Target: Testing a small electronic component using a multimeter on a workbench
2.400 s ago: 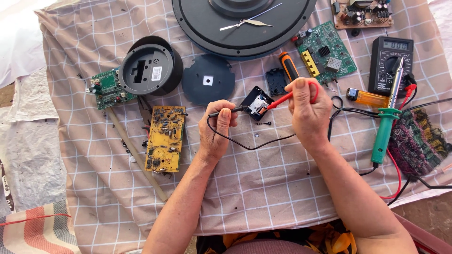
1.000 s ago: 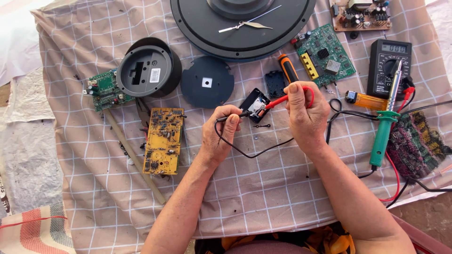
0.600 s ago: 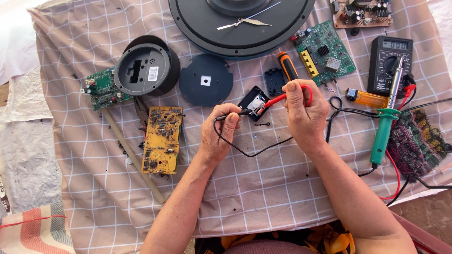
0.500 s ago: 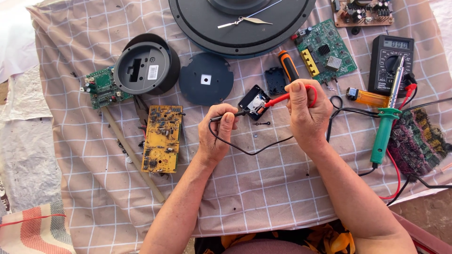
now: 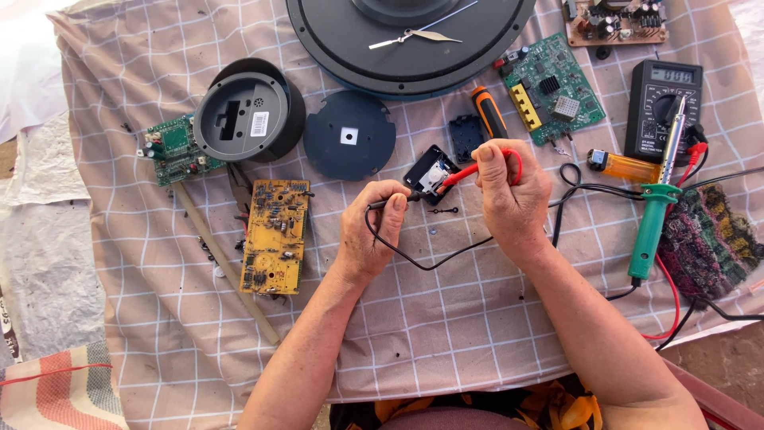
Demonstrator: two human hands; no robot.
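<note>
Head view: you are pinching the black probe (image 5: 390, 201) in your left hand (image 5: 372, 235) and the red probe (image 5: 469, 170) in your right hand (image 5: 509, 195), both tips touching the small black clock module (image 5: 430, 173) at frame centre, testing underway.

We see a checked cloth (image 5: 446, 334) spread over the tabletop. Taking the yellow circuit board (image 5: 275, 236) as our landmark: above it sits a round grey housing (image 5: 248, 115), to its upper left a small green board (image 5: 175, 149), to its right a dark disc (image 5: 348, 135). Far right lie a green soldering iron (image 5: 654, 215), an orange lighter (image 5: 622, 166) and a black meter (image 5: 660, 99).
</note>
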